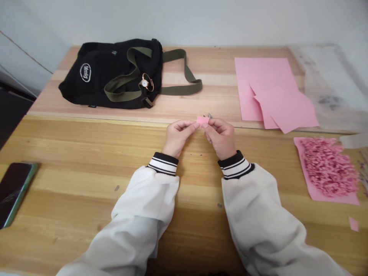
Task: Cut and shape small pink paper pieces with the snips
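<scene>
A small pink piece of paper (202, 120) is pinched between both hands, near the seam of the wooden table. My left hand (176, 137) grips its left edge between thumb and forefinger. On the other edge, the thumb and fingers of my right hand (221, 137) are closed. Just behind the paper, a grey metal tip (210, 115) shows; the rest of that tool is hidden by my right hand, and I cannot tell whether the hand holds it.
A black bag (100, 76) with green straps and a watch (145, 82) lies at the back left. A phone (15, 191) rests at the left edge. Pink sheets (264, 76), a clear plastic bag (342, 84), a heap of curled pink pieces (330, 166) and a pink scrap (353, 224) are on the right.
</scene>
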Available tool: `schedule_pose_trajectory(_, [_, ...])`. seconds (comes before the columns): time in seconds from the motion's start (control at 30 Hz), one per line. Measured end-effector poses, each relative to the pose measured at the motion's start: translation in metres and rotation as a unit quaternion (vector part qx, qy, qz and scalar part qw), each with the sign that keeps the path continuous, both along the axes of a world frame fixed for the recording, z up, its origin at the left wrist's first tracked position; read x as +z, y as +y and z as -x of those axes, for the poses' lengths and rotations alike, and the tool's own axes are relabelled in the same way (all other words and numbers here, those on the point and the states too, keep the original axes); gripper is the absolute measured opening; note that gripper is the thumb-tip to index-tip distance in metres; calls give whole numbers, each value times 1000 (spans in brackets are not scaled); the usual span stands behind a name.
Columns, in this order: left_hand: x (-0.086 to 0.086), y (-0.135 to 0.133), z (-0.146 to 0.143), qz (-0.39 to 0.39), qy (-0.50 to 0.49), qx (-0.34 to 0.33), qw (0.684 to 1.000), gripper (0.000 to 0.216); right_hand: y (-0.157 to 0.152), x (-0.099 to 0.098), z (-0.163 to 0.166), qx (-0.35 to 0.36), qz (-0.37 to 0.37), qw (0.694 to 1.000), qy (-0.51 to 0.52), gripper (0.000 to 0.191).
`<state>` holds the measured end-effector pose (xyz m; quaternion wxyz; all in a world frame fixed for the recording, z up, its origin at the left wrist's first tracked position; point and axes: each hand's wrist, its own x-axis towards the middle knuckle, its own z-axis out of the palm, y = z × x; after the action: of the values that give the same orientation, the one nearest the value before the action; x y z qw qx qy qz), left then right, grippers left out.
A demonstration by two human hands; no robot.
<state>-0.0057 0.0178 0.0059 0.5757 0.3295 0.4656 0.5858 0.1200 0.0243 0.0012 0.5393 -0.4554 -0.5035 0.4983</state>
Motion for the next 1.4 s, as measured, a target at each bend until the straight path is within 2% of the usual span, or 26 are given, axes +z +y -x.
schedule_pose_trajectory(0.2, [1,-1,2,-11,-5,-12,1000,22,-1,3,1,-1,2,1000,8,36])
schedule_pose_trajectory(0.93, [-1,0,1,-16,9,-16,1000,27,0,0,0,0,-7,1000,9,38])
schedule_pose_trajectory(1.4, [-2,0,2,-18,6,-16,1000,26,0,1,0,1,-4,1000,5,33])
